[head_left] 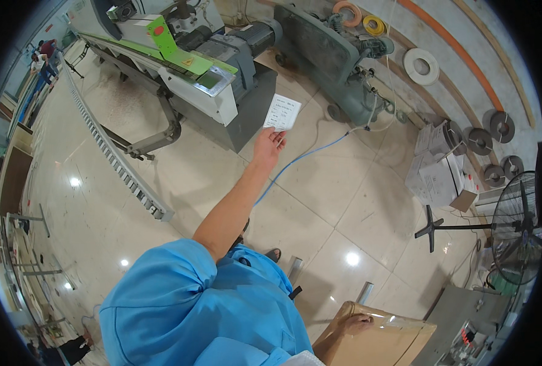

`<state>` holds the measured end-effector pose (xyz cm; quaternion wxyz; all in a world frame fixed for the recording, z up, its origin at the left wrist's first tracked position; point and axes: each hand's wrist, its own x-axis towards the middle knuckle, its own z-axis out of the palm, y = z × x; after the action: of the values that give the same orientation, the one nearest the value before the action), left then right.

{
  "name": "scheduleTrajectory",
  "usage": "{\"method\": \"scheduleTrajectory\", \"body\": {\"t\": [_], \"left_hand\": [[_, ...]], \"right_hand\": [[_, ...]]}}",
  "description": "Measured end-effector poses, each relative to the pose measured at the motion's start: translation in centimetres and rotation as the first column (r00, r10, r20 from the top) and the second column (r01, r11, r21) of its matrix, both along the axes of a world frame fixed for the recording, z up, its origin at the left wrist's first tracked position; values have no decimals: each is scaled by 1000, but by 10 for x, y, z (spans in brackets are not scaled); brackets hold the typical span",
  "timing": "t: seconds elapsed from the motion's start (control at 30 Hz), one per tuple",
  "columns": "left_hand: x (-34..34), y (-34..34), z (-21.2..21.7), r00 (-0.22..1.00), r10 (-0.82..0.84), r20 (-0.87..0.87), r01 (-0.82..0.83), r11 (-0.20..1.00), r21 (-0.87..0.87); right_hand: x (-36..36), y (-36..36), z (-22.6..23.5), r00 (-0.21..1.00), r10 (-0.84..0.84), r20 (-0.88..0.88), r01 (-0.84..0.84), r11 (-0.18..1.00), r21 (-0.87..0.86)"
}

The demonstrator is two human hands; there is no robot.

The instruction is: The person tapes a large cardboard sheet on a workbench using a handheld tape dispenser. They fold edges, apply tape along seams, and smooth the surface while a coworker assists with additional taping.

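Observation:
My left arm reaches forward. My left hand (pixel 270 146) pinches the lower edge of a white paper slip (pixel 282 112) with printing on it, in front of the grey base of a machine. At the lower right is a flat brown cardboard box (pixel 375 344), sealed with clear tape. My right hand (pixel 357 324) grips the box at its upper edge, close to my right side; part of that hand and its forearm are hidden.
A green and grey machine (pixel 213 79) stands ahead, beside a dark air compressor (pixel 320 55). A blue hose (pixel 307 154) crosses the tiled floor. To the left runs a long roller conveyor (pixel 109 152). A white carton (pixel 434 180) and a black fan (pixel 518 229) stand right. Several people are far off.

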<state>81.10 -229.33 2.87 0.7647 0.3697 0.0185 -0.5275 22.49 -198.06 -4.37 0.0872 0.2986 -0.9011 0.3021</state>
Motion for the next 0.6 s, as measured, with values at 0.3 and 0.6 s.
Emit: {"method": "scheduleTrajectory", "body": {"t": [0.3,0.6], "left_hand": [[0,-5,7,999,28,39,-28,1000,-9],[7,-8,7,999,23,45,-22,1000,-10]], "right_hand": [[-7,0,-7,1000,4,-16,-4,1000,9],[-14,1,-14,999,-28,-30,29,999,22]]}}
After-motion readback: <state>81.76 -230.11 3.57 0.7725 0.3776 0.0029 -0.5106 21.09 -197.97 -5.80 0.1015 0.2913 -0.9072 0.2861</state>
